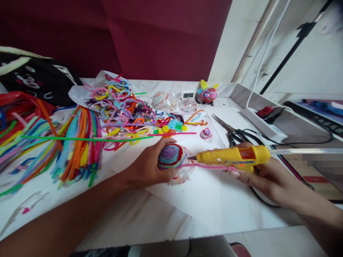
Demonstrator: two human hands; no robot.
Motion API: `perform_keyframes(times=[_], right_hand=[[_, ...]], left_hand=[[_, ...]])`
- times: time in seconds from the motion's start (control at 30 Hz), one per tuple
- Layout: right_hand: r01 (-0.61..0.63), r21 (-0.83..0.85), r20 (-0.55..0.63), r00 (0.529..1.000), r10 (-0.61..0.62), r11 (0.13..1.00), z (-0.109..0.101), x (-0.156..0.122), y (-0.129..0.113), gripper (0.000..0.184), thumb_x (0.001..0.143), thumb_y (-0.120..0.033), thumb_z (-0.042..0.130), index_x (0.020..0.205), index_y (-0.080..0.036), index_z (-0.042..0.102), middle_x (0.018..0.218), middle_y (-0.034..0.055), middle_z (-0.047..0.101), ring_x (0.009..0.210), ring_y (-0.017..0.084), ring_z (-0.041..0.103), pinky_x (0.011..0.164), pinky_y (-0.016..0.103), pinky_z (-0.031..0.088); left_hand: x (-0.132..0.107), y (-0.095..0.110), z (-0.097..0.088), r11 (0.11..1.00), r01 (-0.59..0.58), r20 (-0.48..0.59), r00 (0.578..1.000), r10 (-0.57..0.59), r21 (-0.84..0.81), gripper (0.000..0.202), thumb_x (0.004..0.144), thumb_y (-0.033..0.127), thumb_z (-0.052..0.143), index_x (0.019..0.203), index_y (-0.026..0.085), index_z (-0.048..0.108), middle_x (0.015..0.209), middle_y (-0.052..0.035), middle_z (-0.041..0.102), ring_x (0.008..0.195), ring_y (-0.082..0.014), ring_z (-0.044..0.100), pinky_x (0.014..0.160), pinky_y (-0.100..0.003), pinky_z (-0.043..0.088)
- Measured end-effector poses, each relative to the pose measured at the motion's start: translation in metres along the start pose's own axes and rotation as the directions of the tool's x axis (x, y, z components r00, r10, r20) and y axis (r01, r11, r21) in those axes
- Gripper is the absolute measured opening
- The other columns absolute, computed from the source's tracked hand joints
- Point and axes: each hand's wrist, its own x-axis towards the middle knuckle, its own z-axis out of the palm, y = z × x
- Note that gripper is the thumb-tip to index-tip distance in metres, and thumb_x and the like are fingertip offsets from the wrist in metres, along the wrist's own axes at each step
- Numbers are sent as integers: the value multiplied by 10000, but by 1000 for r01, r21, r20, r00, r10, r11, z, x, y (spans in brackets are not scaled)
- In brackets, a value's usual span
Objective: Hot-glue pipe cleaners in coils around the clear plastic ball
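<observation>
My left hand [157, 166] is wrapped around a ball [171, 155] coiled with pipe cleaners in purple, light blue and red. In my right hand [264, 182] is a yellow hot glue gun [227, 157], its nozzle pointing left, close to the ball's right side. A pink pipe cleaner [206, 166] runs from the ball to the fingers of my right hand, below the gun. Under the ball, a clear rounded piece with reddish bits [183, 175] rests on white paper [203, 200].
Bundled pipe cleaners [80, 142] and a pile of bent ones [125, 107] lie left and behind. Scissors [233, 130] lie beyond the glue gun. A decorated ball with yellow ears [207, 93], clear balls [162, 101] and a small timer [188, 95] stand at the back.
</observation>
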Motion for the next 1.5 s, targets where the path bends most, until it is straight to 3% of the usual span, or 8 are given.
perform_keyframes(times=[0.3,0.57,0.77,0.9,1.03,1.13,1.3,1.5], right_hand=[[179,-222,3,983,-183,958,4,-2,-12,233,950,-331,506,1183,-336,498,1067,23,647,850,200,697,655,276,609],[288,-397,7,950,-311,872,9,-5,-13,80,962,-337,475,1037,-320,498,1119,22,625,869,198,684,750,324,610],[279,-411,19,955,-297,868,9,-7,-13,131,964,-330,482,1093,-317,501,1114,32,609,929,200,674,800,338,599],[289,-367,40,955,-295,884,6,-4,-19,45,974,-300,472,975,-291,516,1106,23,624,874,173,675,745,291,586],[212,-275,108,976,-189,938,3,0,-22,135,1000,-326,432,948,-267,542,1074,25,675,778,152,667,703,258,575],[172,-241,133,981,-143,955,1,2,-21,183,996,-377,438,953,-262,573,1029,37,699,860,192,689,676,257,578],[156,-242,109,985,-133,958,3,2,-19,176,978,-364,464,943,-254,597,1043,58,711,880,221,712,683,287,586],[172,-287,50,985,-165,942,3,-2,-17,141,974,-353,467,1032,-262,558,1050,73,707,872,230,714,700,314,588]], left_hand=[[-1,1,0,1000,-13,8,1000,13,19,685,690,306,708,1309,202,433,1139,-54,662,969,-232,668,816,-306,557],[0,-7,4,1000,-26,-8,1000,26,11,708,680,315,738,1314,214,441,1156,-38,656,981,-220,661,831,-293,542],[-1,-7,3,1000,-16,3,1000,16,5,730,671,326,743,1325,212,440,1180,-39,646,1010,-219,656,851,-282,533],[-1,-5,3,1000,-14,0,1000,14,18,750,666,361,758,1327,203,441,1180,-46,645,1006,-221,656,862,-286,532],[0,-2,3,999,-18,1,1000,18,36,803,632,400,795,1324,188,448,1204,-65,641,1026,-234,654,877,-297,532],[0,-2,3,998,-21,-5,1000,22,60,826,614,434,812,1316,191,453,1218,-72,634,1034,-245,650,890,-314,532],[0,-2,2,998,-40,8,999,39,57,775,625,346,771,1315,195,452,1207,-68,636,1032,-244,650,898,-324,531],[1,-1,1,997,-25,7,1000,24,70,831,619,450,811,1320,182,455,1176,-62,644,1002,-234,655,881,-300,537]])
